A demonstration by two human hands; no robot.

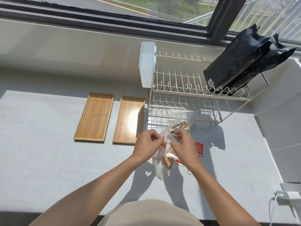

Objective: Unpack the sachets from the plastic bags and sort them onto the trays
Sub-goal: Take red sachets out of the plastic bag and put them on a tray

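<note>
Both hands hold a clear plastic bag above the grey counter. My left hand pinches its left edge and my right hand pinches its right edge. Inside the bag I see brown sachets near its top. Below my hands a brown sachet lies on the counter beside red sachets. Another clear bag rests behind, at the foot of the rack. Two wooden trays, one to the left and one nearer my hands, lie bare on the counter.
A white wire dish rack stands right of the trays, with a white plastic caddy on its left end and black foil bags on top. A white charger and cable lie at the counter's right edge.
</note>
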